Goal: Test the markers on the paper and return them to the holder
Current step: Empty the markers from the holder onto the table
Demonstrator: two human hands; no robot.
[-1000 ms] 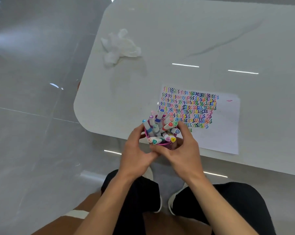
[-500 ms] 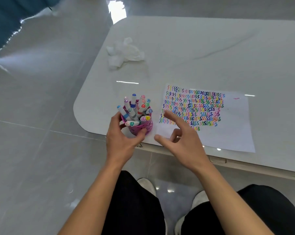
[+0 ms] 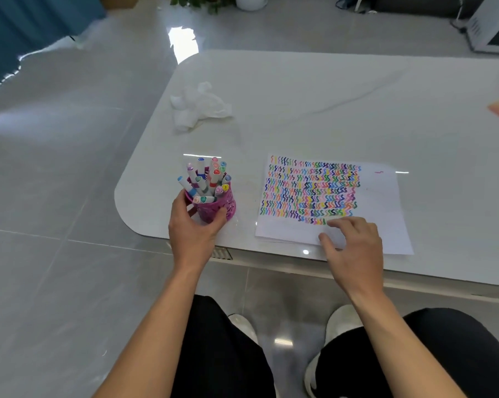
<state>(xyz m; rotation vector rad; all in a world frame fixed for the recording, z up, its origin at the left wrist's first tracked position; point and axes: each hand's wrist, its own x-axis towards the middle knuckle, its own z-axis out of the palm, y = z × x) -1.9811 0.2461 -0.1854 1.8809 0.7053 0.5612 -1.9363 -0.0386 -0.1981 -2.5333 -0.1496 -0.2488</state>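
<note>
On the table's near left corner, the markers stand crowded in a pink mesh holder, caps up and leaning every way, one lying almost across the rim. The left hand grips the holder, thumb on one side and fingers curled round the other. Just to the right lies the paper, most of it already filled with coloured squiggles. The right hand holds nothing; its fingers are loosely spread over the paper's near edge, though I cannot tell whether they press on it.

The likeliest trouble is the crowding. Pulling one marker from such a tight bunch could drag its neighbours out, and the one on the rim looks ready to roll to the floor. The holder stands close to the rounded edge of a glossy table, so a loosened grip or a sideways tug could slide or tip it off. The paper could likewise skid under a stroke if nothing pins it. A crumpled tissue lies well apart, out of harm's way.
</note>
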